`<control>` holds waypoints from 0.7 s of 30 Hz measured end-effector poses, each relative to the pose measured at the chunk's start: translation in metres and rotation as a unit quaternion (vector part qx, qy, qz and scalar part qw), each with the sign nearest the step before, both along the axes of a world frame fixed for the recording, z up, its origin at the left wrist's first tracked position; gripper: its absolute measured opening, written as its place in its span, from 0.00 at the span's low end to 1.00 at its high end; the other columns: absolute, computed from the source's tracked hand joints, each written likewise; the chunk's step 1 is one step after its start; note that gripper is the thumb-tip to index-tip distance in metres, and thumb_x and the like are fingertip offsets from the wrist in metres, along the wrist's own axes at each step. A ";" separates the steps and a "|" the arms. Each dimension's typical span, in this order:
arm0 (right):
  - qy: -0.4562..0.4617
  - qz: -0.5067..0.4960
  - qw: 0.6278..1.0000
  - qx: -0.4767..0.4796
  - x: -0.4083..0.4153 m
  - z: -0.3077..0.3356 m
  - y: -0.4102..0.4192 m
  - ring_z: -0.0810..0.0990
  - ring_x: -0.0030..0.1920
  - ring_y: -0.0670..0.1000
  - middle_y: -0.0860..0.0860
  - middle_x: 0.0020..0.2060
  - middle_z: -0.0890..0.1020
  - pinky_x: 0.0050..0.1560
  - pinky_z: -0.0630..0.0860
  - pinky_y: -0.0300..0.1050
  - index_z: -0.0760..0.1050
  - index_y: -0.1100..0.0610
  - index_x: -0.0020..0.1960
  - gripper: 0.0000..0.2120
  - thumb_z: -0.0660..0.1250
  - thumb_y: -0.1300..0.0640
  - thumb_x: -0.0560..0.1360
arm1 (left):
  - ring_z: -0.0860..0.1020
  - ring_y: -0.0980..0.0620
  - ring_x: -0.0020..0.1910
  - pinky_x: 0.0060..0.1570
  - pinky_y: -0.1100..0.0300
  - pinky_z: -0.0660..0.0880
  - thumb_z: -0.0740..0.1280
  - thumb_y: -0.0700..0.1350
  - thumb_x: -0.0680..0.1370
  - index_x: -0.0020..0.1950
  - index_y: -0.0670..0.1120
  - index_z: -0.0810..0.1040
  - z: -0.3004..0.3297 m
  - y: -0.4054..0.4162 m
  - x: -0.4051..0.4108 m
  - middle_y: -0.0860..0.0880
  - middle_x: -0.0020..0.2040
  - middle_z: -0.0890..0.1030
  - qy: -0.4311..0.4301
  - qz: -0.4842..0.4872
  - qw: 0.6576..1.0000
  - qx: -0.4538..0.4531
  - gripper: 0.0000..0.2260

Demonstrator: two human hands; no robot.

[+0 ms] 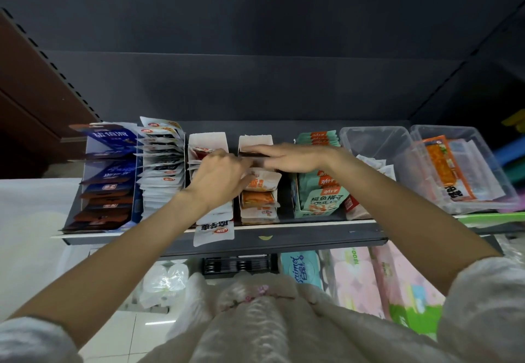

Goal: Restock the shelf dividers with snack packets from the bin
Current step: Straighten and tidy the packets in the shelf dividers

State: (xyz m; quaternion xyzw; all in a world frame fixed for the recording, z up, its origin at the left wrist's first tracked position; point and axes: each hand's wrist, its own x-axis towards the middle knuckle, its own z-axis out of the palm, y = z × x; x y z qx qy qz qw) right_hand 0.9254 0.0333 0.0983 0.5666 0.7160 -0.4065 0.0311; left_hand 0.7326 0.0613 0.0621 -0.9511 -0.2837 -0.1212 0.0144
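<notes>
Both grips are at the divider boxes: left hand [217, 176] curled on a white packet [199, 154], right hand [295, 158] laid flat over orange packets [260, 183]. Most dividers look filled; clear bin [377, 141] holds stock.

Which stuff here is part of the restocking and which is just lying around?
Job: white cardboard shelf dividers; orange-and-white snack packets; clear plastic bin; left hand; right hand.
Lying about: pink tissue packs; blue tissue pack.
</notes>
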 end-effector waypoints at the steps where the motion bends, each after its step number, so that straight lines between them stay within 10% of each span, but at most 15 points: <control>1: 0.005 0.012 1.000 0.002 0.000 0.000 -0.004 0.61 0.73 0.48 0.47 0.75 0.59 0.69 0.60 0.41 0.50 0.47 0.77 0.29 0.58 0.52 0.79 | 0.81 0.43 0.37 0.42 0.53 0.77 0.72 0.49 0.72 0.46 0.44 0.82 -0.002 -0.001 -0.001 0.46 0.37 0.83 -0.003 -0.011 1.000 0.003 0.09; 5: -0.043 0.027 0.998 0.049 -0.005 -0.001 -0.006 0.67 0.69 0.50 0.51 0.74 0.63 0.67 0.66 0.45 0.48 0.48 0.77 0.39 0.67 0.52 0.73 | 0.80 0.44 0.42 0.45 0.53 0.76 0.74 0.51 0.70 0.46 0.44 0.82 -0.007 -0.008 -0.010 0.47 0.44 0.83 -0.049 -0.001 0.999 0.011 0.11; 10: -0.101 0.018 0.984 0.149 -0.012 0.000 -0.005 0.69 0.34 0.44 0.48 0.47 0.77 0.35 0.65 0.38 0.55 0.47 0.76 0.29 0.59 0.58 0.78 | 0.72 0.51 0.51 0.50 0.55 0.67 0.61 0.70 0.70 0.55 0.49 0.75 -0.001 -0.033 -0.025 0.51 0.53 0.76 -0.037 -0.099 0.994 -0.024 0.27; 17: -0.116 0.025 0.977 0.176 -0.012 -0.003 -0.005 0.64 0.31 0.41 0.53 0.60 0.77 0.31 0.61 0.32 0.58 0.48 0.75 0.27 0.58 0.61 0.79 | 0.75 0.48 0.46 0.43 0.55 0.72 0.75 0.50 0.66 0.45 0.48 0.80 -0.015 -0.040 -0.013 0.49 0.48 0.77 -0.008 -0.113 0.993 0.022 0.12; 21: -0.116 0.020 0.977 0.178 -0.008 -0.007 -0.001 0.76 0.48 0.47 0.53 0.65 0.75 0.50 0.71 0.40 0.60 0.48 0.75 0.25 0.60 0.55 0.80 | 0.75 0.48 0.49 0.47 0.55 0.69 0.74 0.49 0.69 0.46 0.48 0.81 -0.023 -0.039 -0.019 0.49 0.51 0.78 -0.042 -0.100 0.994 0.028 0.08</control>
